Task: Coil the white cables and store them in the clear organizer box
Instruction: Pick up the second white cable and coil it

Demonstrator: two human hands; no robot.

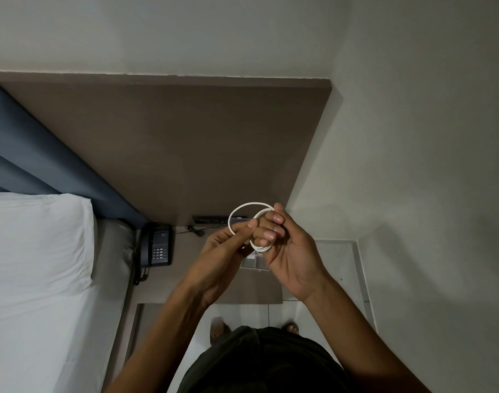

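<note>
Both hands are raised in front of the chest, above the worktop (257, 290). The right hand (291, 253) is turned palm-up, its fingers (266, 234) curled closed through the coils of a white cable (244, 207). A loop is pinched between thumb and forefinger of the left hand (228, 251). The loops are held upright. A black telephone (157, 245) is seen beside a bed (38, 265), under a brown wall panel (186, 143).

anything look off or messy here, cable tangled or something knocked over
Nothing stands out. The white cable runs in neat loops around the right hand fingers while the left hand pinches a strand, with no knots visible. The black phone sits flat on the nightstand, handset in place. The clear box is mostly hidden behind the hands.
</note>
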